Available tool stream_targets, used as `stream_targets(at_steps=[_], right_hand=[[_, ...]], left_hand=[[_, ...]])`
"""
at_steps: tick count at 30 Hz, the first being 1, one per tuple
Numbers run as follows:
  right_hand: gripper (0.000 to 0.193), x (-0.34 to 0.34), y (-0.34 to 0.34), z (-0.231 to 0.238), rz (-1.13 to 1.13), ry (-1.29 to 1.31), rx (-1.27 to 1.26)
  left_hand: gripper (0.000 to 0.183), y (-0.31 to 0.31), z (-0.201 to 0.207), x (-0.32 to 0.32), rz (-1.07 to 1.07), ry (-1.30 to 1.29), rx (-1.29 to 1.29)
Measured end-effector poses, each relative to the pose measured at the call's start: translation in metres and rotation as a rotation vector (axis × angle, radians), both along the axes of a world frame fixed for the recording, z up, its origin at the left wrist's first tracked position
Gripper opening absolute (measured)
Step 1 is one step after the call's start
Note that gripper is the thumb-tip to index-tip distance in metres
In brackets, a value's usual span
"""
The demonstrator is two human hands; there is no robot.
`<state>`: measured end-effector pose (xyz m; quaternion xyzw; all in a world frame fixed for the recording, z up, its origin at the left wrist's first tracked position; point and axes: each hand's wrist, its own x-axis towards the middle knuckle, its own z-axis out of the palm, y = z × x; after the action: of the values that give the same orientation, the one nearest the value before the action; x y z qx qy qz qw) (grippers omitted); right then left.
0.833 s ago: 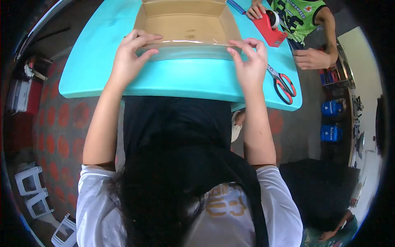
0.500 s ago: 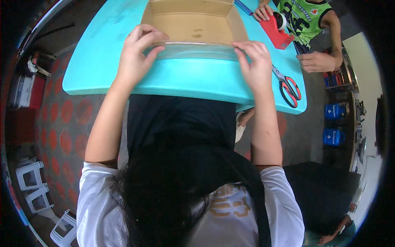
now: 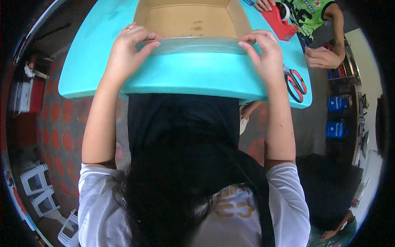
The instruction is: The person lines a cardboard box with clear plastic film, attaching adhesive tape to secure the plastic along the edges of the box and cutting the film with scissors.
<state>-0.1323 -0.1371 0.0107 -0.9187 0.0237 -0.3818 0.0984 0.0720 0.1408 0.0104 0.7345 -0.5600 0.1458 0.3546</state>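
Wider apart than earlier, left hand and right hand pinch clear plastic strip between thumb and fingers, near side of cardboard box; scissors lie right.

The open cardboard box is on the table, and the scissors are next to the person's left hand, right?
Not quite: in the head view, the scissors lie near the right hand, not the left hand. The open cardboard box is on the table.
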Motion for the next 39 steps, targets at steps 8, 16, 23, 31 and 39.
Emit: stream_targets(at_steps=[8, 16, 23, 31, 39], right_hand=[[0.018, -0.007, -0.003, -0.006, -0.067, 0.004, 0.18], [0.021, -0.016, -0.015, 0.01, -0.167, 0.12, 0.333], [0.022, -0.023, -0.03, 0.007, -0.068, 0.126, 0.473], [0.018, -0.018, -0.033, 0.004, -0.035, 0.109, 0.595], [0.017, -0.017, -0.039, -0.002, -0.012, 0.033, 0.607]], left_hand=[[0.012, -0.004, 0.012, -0.003, -0.007, 0.078, 0.04], [0.014, -0.029, 0.028, -0.025, 0.007, 0.203, 0.142], [0.016, -0.04, 0.028, -0.011, -0.204, 0.211, 0.195], [0.024, -0.04, 0.031, -0.006, -0.238, 0.163, 0.229], [0.038, -0.033, 0.043, 0.001, -0.242, 0.171, 0.422]])
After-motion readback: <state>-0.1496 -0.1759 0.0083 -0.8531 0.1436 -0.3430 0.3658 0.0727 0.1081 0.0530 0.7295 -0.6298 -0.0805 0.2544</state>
